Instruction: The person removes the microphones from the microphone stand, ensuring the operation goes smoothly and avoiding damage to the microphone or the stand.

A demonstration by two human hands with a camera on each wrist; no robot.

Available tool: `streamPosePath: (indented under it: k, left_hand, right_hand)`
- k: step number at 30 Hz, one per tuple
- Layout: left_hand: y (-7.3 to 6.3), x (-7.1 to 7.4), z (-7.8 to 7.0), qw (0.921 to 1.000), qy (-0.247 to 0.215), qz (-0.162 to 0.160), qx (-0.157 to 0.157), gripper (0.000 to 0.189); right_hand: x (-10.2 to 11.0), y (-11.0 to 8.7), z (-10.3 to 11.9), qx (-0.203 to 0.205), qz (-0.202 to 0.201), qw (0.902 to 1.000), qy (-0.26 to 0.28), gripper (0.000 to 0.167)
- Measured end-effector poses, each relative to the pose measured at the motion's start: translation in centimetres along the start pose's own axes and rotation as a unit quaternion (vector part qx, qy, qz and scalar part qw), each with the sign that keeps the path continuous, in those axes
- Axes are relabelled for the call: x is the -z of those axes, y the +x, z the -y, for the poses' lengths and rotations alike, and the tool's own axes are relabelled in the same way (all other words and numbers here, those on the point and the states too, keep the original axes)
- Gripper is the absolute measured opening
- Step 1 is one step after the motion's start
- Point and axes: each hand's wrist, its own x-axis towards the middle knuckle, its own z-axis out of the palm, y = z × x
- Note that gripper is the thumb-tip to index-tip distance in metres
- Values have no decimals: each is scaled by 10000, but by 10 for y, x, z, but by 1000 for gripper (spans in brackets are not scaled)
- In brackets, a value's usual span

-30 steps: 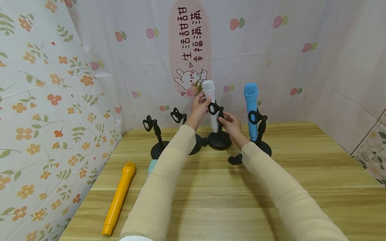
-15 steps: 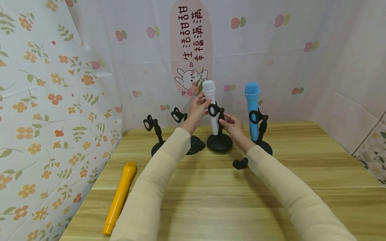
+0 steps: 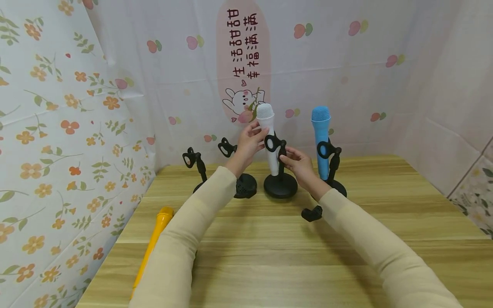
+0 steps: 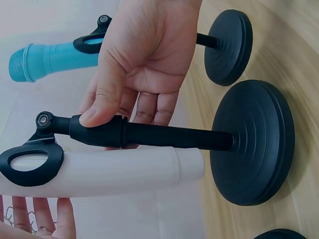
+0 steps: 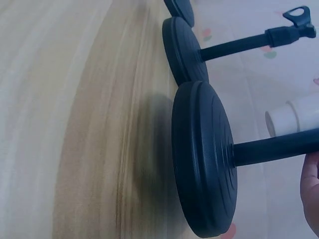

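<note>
A white microphone (image 3: pixel 272 162) stands nearly upright at a black desk microphone stand (image 3: pixel 280 187), grille uppermost. My left hand (image 3: pixel 247 144) grips the microphone's upper barrel; in the left wrist view some of its fingers (image 4: pixel 65 221) show behind the barrel. With thumb and fingers, my right hand (image 3: pixel 302 166) pinches the stand's post below the joint. The stand's oval clip (image 4: pixel 32 165) lies against the barrel; whether it is fully seated I cannot tell. In the right wrist view the round base (image 5: pixel 204 159) and the microphone's white tail end (image 5: pixel 284 121) appear.
A blue microphone (image 3: pixel 322 132) sits in another stand (image 3: pixel 334 164) to the right. Two stands without microphones, the leftmost (image 3: pixel 201 167) and its neighbour (image 3: pixel 246 182), are on the left. A yellow microphone (image 3: pixel 161 222) lies at front left, partly behind my left sleeve.
The white microphone and its stand have come slightly nearer to me, both hands with them. My left forearm has shifted left, covering a teal thing and more of the yellow microphone.
</note>
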Motion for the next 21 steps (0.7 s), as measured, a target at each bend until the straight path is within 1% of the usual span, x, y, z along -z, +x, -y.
streamPosePath:
  k: [5, 10, 15, 21]
  left_hand:
    - [-7, 3, -3, 10000, 8, 63, 22, 45]
    - [-14, 5, -4, 9999, -1, 110, 26, 42]
    - [-19, 4, -7, 9998, 15, 155, 89, 39]
    - [-29, 3, -11, 9997, -6, 218, 96, 40]
  right_hand:
    - [-1, -9, 4, 28, 140, 9999, 69, 48]
    - [0, -15, 8, -113, 259, 9996, -63, 52]
    - [1, -21, 10, -250, 265, 9992, -146, 53]
    - [2, -34, 16, -170, 373, 9990, -199, 53]
